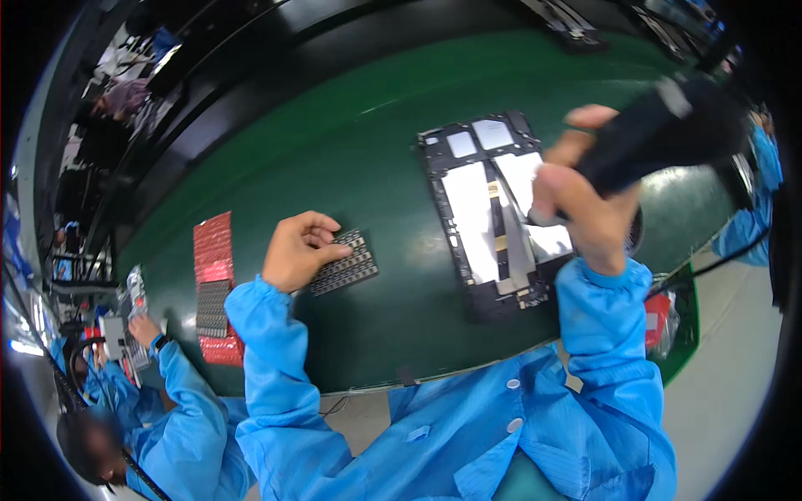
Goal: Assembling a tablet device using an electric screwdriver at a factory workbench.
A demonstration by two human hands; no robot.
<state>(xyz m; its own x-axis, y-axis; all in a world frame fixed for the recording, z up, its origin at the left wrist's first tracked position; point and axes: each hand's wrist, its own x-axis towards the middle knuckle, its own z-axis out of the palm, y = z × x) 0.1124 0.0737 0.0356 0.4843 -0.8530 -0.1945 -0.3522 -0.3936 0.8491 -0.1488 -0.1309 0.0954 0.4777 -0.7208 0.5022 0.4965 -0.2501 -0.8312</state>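
Note:
My right hand [585,200] grips a black electric screwdriver [660,138], its tip held down over an opened tablet body [489,213] with white and silver panels that lies on the green mat [359,142]. My left hand [299,249] rests with curled fingers on a small dark tray of screws [344,264], fingertips pinching at its upper edge. Both arms are in blue sleeves.
Red and dark trays [213,288] lie at the mat's left end. A co-worker in blue [159,417] works at lower left beside them. A cable [710,267] hangs at the right near another blue-sleeved person [756,209]. The mat's front edge [401,380] runs just before my chest.

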